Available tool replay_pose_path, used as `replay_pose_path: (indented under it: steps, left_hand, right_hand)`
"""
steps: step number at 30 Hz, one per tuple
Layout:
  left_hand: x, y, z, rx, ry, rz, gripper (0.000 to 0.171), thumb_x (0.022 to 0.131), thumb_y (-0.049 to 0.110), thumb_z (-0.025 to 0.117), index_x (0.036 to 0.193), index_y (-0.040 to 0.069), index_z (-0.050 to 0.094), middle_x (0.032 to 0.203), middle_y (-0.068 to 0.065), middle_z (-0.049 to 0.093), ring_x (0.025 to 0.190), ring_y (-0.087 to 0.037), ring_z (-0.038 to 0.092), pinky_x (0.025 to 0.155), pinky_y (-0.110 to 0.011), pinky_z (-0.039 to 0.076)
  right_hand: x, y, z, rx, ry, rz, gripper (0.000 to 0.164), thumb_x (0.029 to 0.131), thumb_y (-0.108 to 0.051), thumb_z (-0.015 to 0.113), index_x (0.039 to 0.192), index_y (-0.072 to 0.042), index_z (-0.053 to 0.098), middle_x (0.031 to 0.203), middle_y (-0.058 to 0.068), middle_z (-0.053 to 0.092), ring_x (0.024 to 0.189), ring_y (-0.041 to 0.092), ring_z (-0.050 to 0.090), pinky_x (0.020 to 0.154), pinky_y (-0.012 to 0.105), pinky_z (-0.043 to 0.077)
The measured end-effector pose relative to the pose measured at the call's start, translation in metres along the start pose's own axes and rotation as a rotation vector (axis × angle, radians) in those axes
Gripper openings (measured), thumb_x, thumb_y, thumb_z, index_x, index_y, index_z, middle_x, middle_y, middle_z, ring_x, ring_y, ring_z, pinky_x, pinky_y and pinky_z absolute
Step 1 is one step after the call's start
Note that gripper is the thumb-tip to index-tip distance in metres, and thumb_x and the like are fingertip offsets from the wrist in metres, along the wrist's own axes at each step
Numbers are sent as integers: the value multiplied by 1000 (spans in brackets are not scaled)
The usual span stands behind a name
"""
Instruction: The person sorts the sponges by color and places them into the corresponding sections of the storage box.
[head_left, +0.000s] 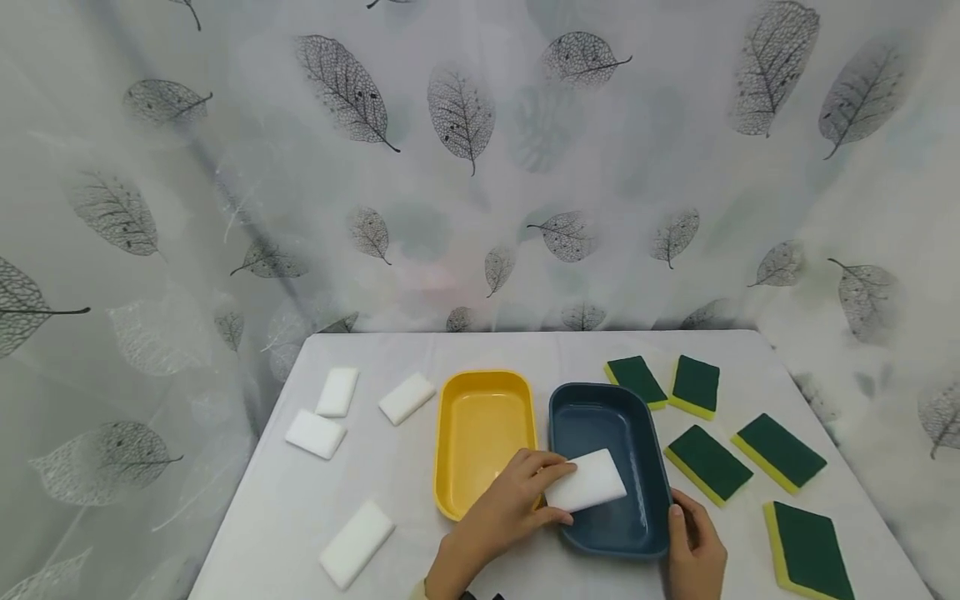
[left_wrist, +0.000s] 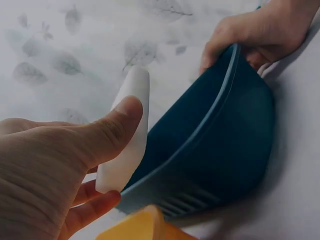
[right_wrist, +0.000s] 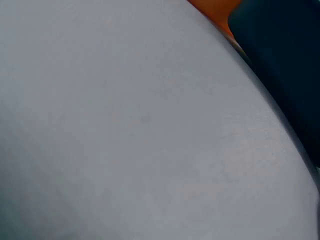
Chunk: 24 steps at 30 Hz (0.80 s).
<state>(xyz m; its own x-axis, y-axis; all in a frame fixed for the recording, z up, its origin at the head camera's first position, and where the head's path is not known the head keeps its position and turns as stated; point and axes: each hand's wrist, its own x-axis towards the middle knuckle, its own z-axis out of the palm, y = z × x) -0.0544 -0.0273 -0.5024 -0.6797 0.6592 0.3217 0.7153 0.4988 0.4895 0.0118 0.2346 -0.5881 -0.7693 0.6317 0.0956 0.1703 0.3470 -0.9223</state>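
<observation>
Over the dark blue tray [head_left: 611,546], my left hand [head_left: 510,504] pinches a white sponge block [head_left: 588,482] between thumb and fingers. In the left wrist view the white block [left_wrist: 135,125] is tilted up on edge, close to the rim of the blue tray [left_wrist: 225,145]. My right hand [head_left: 696,546] grips the tray's right wall near its front corner; in the left wrist view that hand [left_wrist: 265,32] holds the rim. The right wrist view catches only a dark side of the blue tray [right_wrist: 285,60], with the hand itself out of sight.
A yellow tray [head_left: 487,417] stands just left of the blue one. Several white blocks lie at the left, one [head_left: 357,544] near the front. On the right are several green and yellow scouring sponges, including one [head_left: 813,550] at the front. A leaf-print curtain [head_left: 420,192] hangs behind the table.
</observation>
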Motion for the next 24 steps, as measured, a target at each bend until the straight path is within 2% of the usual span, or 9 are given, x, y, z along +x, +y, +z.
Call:
replay_pose_path:
  steps: [5,10,14,19,24]
  left_hand:
    - [8,0,6,38,-39,34,60,94,50,70,146,23,58,139,4,61,122,-11,56,105,-17,48]
    - [19,1,13,129,-67,121,58,97,50,68,145,19,58,139,3,62,125,-11,58,109,-16,46]
    - [23,2,19,207,-134,159,54,101,49,65,146,20,57,139,4,62,127,-10,57,112,-17,44]
    - [25,4,26,289,-242,153,50,101,46,66,145,23,58,140,8,63,127,-8,57,109,-18,45]
    - [31,6,27,342,-299,134,40,98,44,72,133,28,62,134,11,65,122,-8,59,101,-20,47]
  right_hand:
    - [1,-1,3,7,-11,-6,34,109,-25,54,129,-2,67,106,-41,53,98,-23,53,84,-5,41]
    - [2,-3,3,-35,-14,-12,33,110,-25,53,132,-3,66,108,-40,50,101,-26,48,87,-7,37]
    - [-2,-4,3,-43,9,-10,33,110,-23,52,130,-1,66,106,-42,49,99,-28,47,86,-7,36]
    - [-6,-3,4,-3,5,-24,31,109,-18,52,129,2,66,106,-42,52,97,-25,51,83,-5,40]
    - [-4,-3,6,-7,-28,-30,32,110,-19,50,132,-1,65,110,-41,52,99,-25,51,85,-5,39]
